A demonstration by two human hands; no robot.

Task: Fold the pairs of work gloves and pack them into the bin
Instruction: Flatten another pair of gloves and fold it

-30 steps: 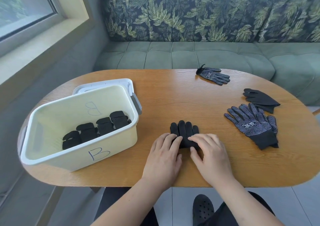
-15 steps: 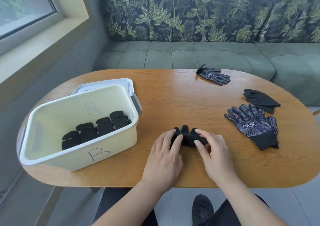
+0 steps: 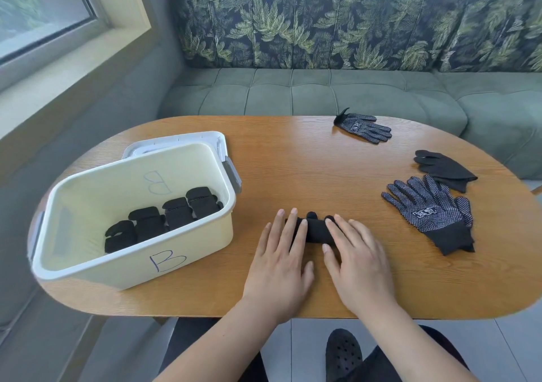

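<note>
Two hands lie flat with straight fingers on a folded black glove pair [image 3: 316, 229] near the table's [image 3: 293, 170] front edge, the left hand [image 3: 280, 260] pressing its left end and the right hand [image 3: 356, 260] its right end, neither curled round it. Left of them, the cream bin [image 3: 123, 267] marked "B" holds four folded pairs [image 3: 164, 220]. At right lies a dotted glove pair [image 3: 431, 214], with a plain black pair [image 3: 445, 169] just behind it. Another dotted pair [image 3: 363, 126] lies farthest back.

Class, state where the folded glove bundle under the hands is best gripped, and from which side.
Grip the folded bundle across its middle from above, thumb at the near edge, fingers over the far edge. It lies low, glove tips poking out behind; pinching there probably holds the fold.
</note>
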